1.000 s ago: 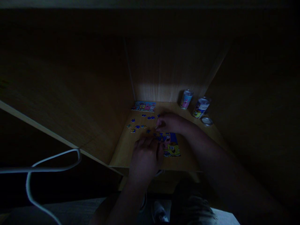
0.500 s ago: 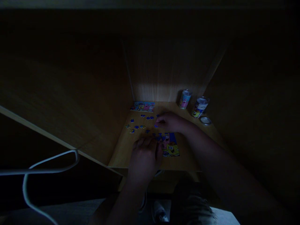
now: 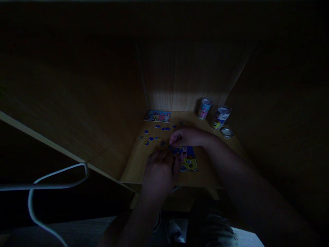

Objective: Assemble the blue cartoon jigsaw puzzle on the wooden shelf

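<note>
puzzle (image 3: 190, 162) is only partly together, lying flat, yellow and pink cartoon characters with a blue corner. loose pieces (image 3: 150, 139), mostly blue, kinda scattered beyond and left of it.

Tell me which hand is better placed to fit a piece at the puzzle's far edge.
Probably the right hand: its fingertips are at the far edge of the puzzle, apparently pinching a small blue piece, while the left hand lies by the left side.

Smooth wood-grained shelf (image 3: 136, 168), printed card-like puzzle (image 3: 189, 162), shiny metallic-looking lid (image 3: 227, 132), smooth plastic-looking cable (image 3: 61, 186).
</note>
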{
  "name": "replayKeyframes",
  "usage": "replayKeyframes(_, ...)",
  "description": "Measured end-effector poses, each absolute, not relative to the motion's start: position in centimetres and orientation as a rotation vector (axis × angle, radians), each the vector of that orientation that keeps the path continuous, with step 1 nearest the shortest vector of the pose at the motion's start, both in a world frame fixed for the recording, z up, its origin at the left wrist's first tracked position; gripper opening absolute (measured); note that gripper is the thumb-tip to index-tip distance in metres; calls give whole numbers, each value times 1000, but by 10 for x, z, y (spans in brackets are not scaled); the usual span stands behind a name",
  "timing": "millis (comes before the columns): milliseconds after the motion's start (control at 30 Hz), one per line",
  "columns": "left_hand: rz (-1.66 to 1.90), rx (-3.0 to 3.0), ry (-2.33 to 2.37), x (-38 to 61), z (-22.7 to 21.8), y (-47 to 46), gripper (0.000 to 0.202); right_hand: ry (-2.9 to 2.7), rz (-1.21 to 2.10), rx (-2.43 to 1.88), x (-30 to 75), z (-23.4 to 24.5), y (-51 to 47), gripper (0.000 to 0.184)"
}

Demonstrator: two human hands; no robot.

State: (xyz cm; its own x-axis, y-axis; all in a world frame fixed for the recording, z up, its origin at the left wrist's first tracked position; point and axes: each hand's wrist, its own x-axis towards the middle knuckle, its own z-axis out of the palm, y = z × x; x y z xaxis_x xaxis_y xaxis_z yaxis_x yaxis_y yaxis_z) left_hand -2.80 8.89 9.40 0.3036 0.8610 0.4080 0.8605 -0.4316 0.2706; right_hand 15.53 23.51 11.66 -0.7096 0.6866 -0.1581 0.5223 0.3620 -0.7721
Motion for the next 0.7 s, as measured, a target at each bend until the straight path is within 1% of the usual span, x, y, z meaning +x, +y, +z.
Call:
replayKeyframes(333,768,2554,1680,-28,94,89,13,-2469,1236,-1081,155,119,232,13)
replayKeyframes(700,752,2551,1682,-29,91,90,14,-2488,1140,-1082,152,110,235,12)
